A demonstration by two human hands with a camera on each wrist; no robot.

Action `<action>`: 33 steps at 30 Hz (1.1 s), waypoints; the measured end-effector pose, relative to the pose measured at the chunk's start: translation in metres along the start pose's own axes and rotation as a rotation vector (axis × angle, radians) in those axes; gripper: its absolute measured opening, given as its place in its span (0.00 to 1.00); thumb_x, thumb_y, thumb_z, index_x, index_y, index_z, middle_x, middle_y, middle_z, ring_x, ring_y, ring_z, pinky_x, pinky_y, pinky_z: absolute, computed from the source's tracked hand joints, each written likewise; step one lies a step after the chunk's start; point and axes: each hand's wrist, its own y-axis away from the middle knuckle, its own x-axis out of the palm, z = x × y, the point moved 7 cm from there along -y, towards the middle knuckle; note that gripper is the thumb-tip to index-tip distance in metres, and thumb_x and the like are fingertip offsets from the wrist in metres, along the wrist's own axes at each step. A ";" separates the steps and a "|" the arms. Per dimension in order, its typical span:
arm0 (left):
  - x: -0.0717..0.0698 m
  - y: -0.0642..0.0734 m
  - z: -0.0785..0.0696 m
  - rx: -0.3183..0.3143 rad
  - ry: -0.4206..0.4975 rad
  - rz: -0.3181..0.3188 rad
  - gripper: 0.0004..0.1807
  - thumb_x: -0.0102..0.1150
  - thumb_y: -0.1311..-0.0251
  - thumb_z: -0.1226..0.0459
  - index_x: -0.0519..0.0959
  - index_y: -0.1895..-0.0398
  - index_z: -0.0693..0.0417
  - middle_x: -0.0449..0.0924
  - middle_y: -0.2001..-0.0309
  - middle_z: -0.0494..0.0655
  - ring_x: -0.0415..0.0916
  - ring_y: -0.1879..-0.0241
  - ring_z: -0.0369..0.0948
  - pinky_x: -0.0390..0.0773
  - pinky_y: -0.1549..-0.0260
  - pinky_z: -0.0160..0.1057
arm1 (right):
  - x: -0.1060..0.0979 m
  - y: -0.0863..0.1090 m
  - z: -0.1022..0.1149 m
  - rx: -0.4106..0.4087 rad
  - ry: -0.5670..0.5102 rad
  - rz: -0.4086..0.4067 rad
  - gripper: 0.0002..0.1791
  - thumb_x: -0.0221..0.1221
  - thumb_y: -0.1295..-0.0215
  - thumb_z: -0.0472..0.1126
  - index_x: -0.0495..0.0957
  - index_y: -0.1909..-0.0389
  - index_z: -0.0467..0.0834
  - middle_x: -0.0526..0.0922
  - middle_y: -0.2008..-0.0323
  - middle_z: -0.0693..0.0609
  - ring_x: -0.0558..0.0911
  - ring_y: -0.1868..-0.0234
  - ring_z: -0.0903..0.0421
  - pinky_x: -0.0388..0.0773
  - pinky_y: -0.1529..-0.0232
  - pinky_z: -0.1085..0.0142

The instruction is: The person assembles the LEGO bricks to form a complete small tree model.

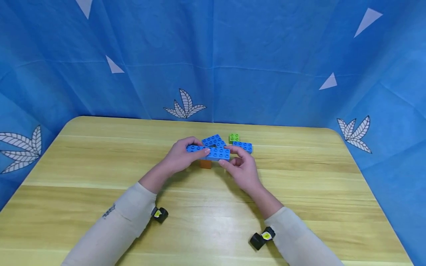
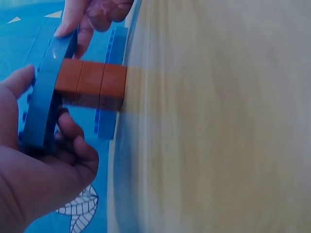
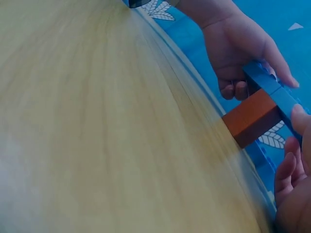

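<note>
Two blue toy building bricks, a left one [image 1: 192,148] and a right one [image 1: 219,153], lie end to end across the top of an orange brick column [image 1: 205,164]. In the left wrist view this orange column [image 2: 90,83] shows seams between its stacked bricks. My left hand [image 1: 181,154] grips the left blue brick, thumb over the studs and other fingers curled beneath. On the opposite side, my right hand [image 1: 245,170] pinches the outer end of the right blue brick between thumb and fingers.
Just behind the column are more blue bricks [image 1: 211,140] set at angles. A small green brick [image 1: 234,138] and another blue brick [image 1: 245,147] sit to their right. Everything stands on a wooden table [image 1: 213,221], with a blue patterned cloth [image 1: 266,55] behind it.
</note>
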 end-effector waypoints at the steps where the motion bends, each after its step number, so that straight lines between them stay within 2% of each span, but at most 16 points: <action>1: -0.002 0.000 0.000 0.012 0.005 0.003 0.22 0.64 0.38 0.44 0.81 0.52 0.50 0.77 0.52 0.48 0.70 0.55 0.48 0.71 0.62 0.45 | -0.001 0.000 -0.002 0.004 -0.012 -0.005 0.22 0.65 0.36 0.27 0.75 0.42 0.30 0.78 0.56 0.40 0.72 0.77 0.58 0.68 0.78 0.72; 5: -0.015 -0.006 0.004 0.042 0.112 -0.012 0.21 0.58 0.31 0.50 0.80 0.48 0.57 0.78 0.51 0.50 0.70 0.51 0.48 0.70 0.53 0.45 | -0.002 -0.004 -0.023 0.010 -0.053 -0.006 0.22 0.65 0.36 0.27 0.76 0.41 0.32 0.77 0.57 0.41 0.72 0.77 0.58 0.68 0.79 0.72; 9: -0.023 -0.017 0.013 0.011 0.216 -0.029 0.20 0.55 0.29 0.57 0.77 0.45 0.65 0.79 0.51 0.55 0.71 0.54 0.50 0.72 0.57 0.43 | -0.004 -0.008 -0.039 0.007 -0.084 0.007 0.23 0.64 0.36 0.27 0.76 0.39 0.34 0.78 0.54 0.43 0.72 0.76 0.57 0.68 0.79 0.71; 13: -0.022 -0.031 0.022 -0.025 0.170 -0.020 0.18 0.60 0.32 0.61 0.78 0.44 0.62 0.79 0.49 0.53 0.73 0.53 0.50 0.75 0.57 0.42 | -0.006 -0.008 -0.043 -0.003 -0.105 0.001 0.23 0.65 0.36 0.29 0.77 0.40 0.36 0.78 0.55 0.41 0.73 0.76 0.57 0.68 0.80 0.71; 18: -0.019 -0.046 0.028 -0.046 0.159 -0.003 0.21 0.68 0.38 0.63 0.78 0.43 0.58 0.78 0.45 0.50 0.73 0.45 0.47 0.74 0.45 0.46 | -0.008 -0.007 -0.041 -0.018 -0.123 -0.002 0.21 0.66 0.36 0.30 0.78 0.41 0.37 0.78 0.61 0.38 0.72 0.77 0.56 0.68 0.80 0.71; 22: -0.015 -0.056 0.034 -0.049 0.141 0.012 0.23 0.73 0.43 0.64 0.79 0.44 0.57 0.78 0.47 0.49 0.73 0.45 0.47 0.72 0.43 0.46 | -0.007 -0.008 -0.041 -0.018 -0.140 -0.001 0.21 0.66 0.36 0.29 0.79 0.42 0.37 0.79 0.60 0.41 0.73 0.77 0.56 0.68 0.79 0.72; 29: -0.006 -0.067 0.036 -0.033 0.034 0.022 0.24 0.76 0.48 0.67 0.81 0.46 0.57 0.80 0.49 0.49 0.73 0.47 0.47 0.70 0.43 0.46 | -0.007 -0.008 -0.043 -0.007 -0.154 -0.008 0.21 0.65 0.36 0.27 0.79 0.42 0.37 0.79 0.57 0.42 0.73 0.76 0.56 0.68 0.79 0.72; 33: -0.003 -0.069 0.035 -0.053 -0.014 0.004 0.23 0.77 0.50 0.66 0.83 0.48 0.56 0.81 0.50 0.48 0.73 0.48 0.47 0.70 0.43 0.45 | -0.008 -0.008 -0.044 0.001 -0.154 -0.009 0.21 0.65 0.36 0.27 0.79 0.42 0.37 0.78 0.58 0.40 0.73 0.76 0.56 0.68 0.79 0.72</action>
